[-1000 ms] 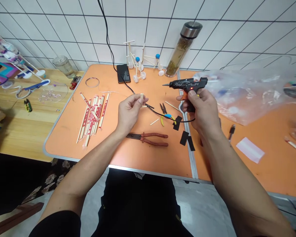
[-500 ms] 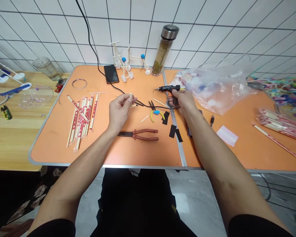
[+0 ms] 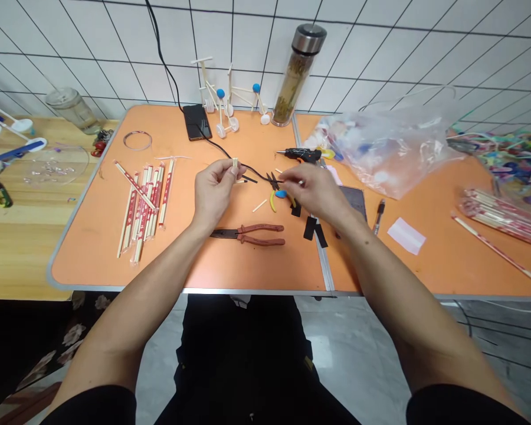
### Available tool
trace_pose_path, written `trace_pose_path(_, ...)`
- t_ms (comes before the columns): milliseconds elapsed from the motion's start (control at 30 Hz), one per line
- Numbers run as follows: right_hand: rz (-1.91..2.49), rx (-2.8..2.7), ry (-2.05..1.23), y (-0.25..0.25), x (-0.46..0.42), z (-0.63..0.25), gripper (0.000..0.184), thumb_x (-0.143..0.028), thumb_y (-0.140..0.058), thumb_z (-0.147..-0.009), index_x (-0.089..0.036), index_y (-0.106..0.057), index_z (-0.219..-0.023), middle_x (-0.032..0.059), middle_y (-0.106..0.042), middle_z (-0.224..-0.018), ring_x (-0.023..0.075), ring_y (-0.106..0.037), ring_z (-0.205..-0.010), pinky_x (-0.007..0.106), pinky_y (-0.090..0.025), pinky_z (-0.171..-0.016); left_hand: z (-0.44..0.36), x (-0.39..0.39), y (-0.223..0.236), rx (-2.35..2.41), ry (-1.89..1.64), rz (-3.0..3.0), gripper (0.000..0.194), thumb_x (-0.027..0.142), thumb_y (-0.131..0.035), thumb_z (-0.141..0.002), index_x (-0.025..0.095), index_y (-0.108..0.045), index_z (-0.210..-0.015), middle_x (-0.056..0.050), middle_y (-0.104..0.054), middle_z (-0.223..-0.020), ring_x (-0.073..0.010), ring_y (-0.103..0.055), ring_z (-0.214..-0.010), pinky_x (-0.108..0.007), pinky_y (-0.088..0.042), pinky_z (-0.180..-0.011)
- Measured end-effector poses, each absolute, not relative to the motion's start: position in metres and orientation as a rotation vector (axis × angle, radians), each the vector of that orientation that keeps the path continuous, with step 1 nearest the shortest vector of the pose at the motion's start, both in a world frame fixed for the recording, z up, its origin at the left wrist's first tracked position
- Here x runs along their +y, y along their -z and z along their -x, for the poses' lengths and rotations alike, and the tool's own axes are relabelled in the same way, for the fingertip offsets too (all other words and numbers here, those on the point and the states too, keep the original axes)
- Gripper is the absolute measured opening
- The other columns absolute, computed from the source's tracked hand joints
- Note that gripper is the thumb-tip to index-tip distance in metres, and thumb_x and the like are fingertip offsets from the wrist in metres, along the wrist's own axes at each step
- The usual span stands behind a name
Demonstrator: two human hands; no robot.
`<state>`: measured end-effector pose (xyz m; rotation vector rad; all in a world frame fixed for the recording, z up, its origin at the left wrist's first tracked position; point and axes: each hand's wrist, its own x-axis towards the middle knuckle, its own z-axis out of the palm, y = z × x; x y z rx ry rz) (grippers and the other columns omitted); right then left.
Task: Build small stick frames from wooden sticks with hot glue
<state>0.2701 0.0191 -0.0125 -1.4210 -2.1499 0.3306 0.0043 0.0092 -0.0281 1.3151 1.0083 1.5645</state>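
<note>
My left hand [image 3: 215, 192] is closed in a pinch around a short piece of pale wooden stick [image 3: 235, 162], its end poking up above the fingertips. My right hand [image 3: 310, 189] has its thumb and fingertips drawn together on the black cord [image 3: 261, 175], over the small yellow-handled pliers [image 3: 272, 200]. Just beyond that hand the black glue gun [image 3: 301, 154] lies on the table. Nearer me rest larger pliers with reddish-brown handles [image 3: 261, 228]. A short cut stick [image 3: 259, 205] lies between the two pliers.
Wrapped chopsticks [image 3: 146, 206] lie at left, near a phone [image 3: 197, 123]. Small stick models with blue balls [image 3: 220, 93] and a tall bottle [image 3: 297, 77] stand along the tiled wall. Black strips [image 3: 310, 228], a pen [image 3: 379, 216] and a plastic bag [image 3: 380, 147] are at right.
My right hand has let go of the glue gun, now lying on the table, and has come left and nearer to the cord. The cord has shifted. My left hand keeps its pinch.
</note>
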Motion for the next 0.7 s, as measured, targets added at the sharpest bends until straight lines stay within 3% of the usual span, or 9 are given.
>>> trace_pose_path(267, 1.21, -2.778, -0.222, 0.014, 0.014, -0.236, 0.018, -0.019, -0.063, -0.106, -0.02, -0.081, -0.107, 0.0119, -0.076, -0.116, 0.027, -0.07, -0.107, 0.035, -0.041, -0.077, -0.003, 0.011, 0.031, 0.971, -1.572, -1.286, 0.038, 0.058, -0.09, -0.091, 0.02, -0.084, -0.097, -0.007, -0.086, -0.094, -0.0192, -0.082, -0.09, -0.033, -0.066, -0.092)
trace_pose_path(500, 1.154, -2.826, 0.008, 0.023, 0.014, -0.232, 0.026, -0.02, -0.049, -0.111, -0.014, -0.074, -0.106, 0.0177, -0.075, -0.114, 0.0287, -0.068, -0.098, 0.039, -0.041, -0.078, -0.004, 0.01, 0.031, 0.988, -1.555, -1.279, 0.037, 0.056, -0.09, -0.091, 0.02, -0.085, -0.098, -0.007, -0.086, -0.094, -0.0216, -0.084, -0.096, -0.034, -0.066, -0.094)
trace_pose_path(600, 1.188, -2.581, -0.197, 0.021, 0.016, -0.232, 0.023, -0.022, -0.049, -0.109, -0.015, -0.07, -0.108, 0.0174, -0.075, -0.11, 0.0292, -0.068, -0.097, 0.039, -0.044, -0.08, -0.004, 0.01, 0.031, 1.001, -1.533, -1.276, 0.039, 0.058, -0.09, -0.09, 0.02, -0.085, -0.099, -0.008, -0.086, -0.093, -0.0222, -0.083, -0.096, -0.035, -0.065, -0.093)
trace_pose_path(700, 1.22, -2.194, -0.512, 0.012, 0.021, -0.229, 0.015, -0.028, -0.056, -0.104, -0.019, -0.068, -0.104, 0.0093, -0.075, -0.095, 0.0242, -0.066, -0.085, 0.036, -0.045, -0.076, -0.002, 0.01, 0.03, 0.984, -1.492, -1.28, 0.042, 0.061, -0.091, -0.088, 0.02, -0.086, -0.098, -0.009, -0.086, -0.094, -0.0215, -0.082, -0.093, -0.034, -0.064, -0.092)
